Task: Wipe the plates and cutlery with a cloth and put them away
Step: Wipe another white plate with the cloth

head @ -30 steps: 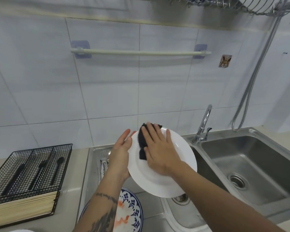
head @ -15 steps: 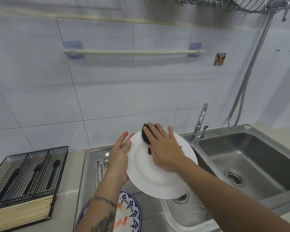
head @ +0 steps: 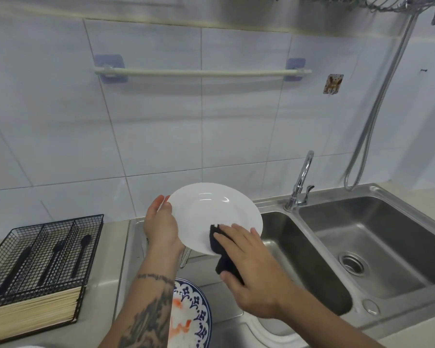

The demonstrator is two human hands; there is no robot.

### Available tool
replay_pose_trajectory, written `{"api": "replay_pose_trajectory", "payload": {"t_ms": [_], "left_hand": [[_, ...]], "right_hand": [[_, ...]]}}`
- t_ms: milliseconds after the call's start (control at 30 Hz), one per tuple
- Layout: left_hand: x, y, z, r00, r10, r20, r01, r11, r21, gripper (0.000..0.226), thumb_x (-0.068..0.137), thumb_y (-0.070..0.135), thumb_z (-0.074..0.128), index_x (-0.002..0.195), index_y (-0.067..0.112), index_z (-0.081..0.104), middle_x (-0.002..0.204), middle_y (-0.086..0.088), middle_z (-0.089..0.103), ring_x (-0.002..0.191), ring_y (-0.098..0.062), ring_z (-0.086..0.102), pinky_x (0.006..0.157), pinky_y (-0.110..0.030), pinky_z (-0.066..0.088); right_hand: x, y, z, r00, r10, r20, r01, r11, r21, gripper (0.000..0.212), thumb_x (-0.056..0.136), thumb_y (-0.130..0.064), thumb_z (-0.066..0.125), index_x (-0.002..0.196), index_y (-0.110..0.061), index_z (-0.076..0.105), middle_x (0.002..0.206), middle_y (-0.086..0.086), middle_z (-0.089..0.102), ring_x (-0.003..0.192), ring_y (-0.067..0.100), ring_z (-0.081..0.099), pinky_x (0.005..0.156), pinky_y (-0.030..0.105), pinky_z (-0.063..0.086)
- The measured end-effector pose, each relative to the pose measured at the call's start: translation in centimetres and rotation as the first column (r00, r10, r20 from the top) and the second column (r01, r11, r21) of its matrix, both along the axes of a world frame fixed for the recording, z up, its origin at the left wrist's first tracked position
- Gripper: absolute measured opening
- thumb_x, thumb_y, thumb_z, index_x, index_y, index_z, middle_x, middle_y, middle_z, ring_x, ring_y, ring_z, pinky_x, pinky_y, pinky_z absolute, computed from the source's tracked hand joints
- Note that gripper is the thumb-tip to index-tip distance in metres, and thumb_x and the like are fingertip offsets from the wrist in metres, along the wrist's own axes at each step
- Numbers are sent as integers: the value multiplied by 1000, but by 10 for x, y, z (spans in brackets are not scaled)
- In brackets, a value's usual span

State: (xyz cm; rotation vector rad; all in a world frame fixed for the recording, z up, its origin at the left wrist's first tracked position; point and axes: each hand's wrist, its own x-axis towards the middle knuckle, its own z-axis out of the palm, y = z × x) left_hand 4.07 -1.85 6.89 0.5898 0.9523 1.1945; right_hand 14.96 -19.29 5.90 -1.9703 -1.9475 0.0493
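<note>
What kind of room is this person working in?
Most likely a home kitchen: a steel double sink with a tap against a tiled wall, and a wire cutlery basket on the counter beside it.

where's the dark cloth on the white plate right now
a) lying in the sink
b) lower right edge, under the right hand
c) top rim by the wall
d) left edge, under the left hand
b: the right hand presses the dark cloth on the white plate's lower right edge, while the left hand holds the left rim.
</note>
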Motion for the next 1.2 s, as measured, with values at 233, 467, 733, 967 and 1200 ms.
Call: {"api": "replay_pose_trajectory", "payload": {"t_ms": [233, 467, 733, 967, 1200], "left_hand": [[4, -13, -20, 994, -93, -57, 84, 986, -142, 49, 103, 13, 37, 147, 34, 41, 122, -5, 59, 98, -29, 61, 75, -42, 56], [-21, -36, -44, 734, -10, -679, 496, 690, 527, 78, 97, -6, 46, 152, 46, 25, 142, 25, 48, 134, 3, 41, 108, -26, 39], [-12, -43, -20, 661, 43, -749, 594, 579, 558, 64, 97, 9, 56, 129, 63, 49, 102, 24, 64, 95, 4, 57, 87, -22, 46], [11, -50, -6, 823, -184, -537, 487, 715, 501, 57, 92, -4, 58, 117, 47, 63, 94, -7, 68, 83, -16, 59, 84, -35, 50], [5, -46, 8, 893, -154, -423, 326, 868, 374, 38, 95, 3, 56, 116, 33, 64, 85, -8, 69, 75, -16, 61, 66, -26, 46]], "right_hand": [[29, 25, -13, 988, -66, 138, -2, 895, 447, 35, 73, 2, 50, 102, -11, 67, 105, 2, 63, 98, 25, 56, 100, 45, 43], [53, 24, -1, 988, -94, 126, 40, 924, 379, 33, 71, 3, 64, 100, -14, 65, 99, -5, 61, 90, 17, 53, 80, 26, 49], [63, 20, 4, 978, -165, -125, 201, 899, 390, 58, 77, 5, 52, 132, -14, 53, 138, -4, 48, 128, 14, 42, 107, 34, 39], [26, 12, -9, 988, -110, -106, 145, 888, 437, 73, 82, 6, 41, 152, -10, 25, 162, 5, 13, 149, 27, 6, 118, 52, 16], [45, 0, -21, 954, -204, -220, 273, 893, 357, 67, 92, -14, 42, 154, -15, 18, 163, -7, 2, 150, 17, 0, 117, 52, 18]]}}
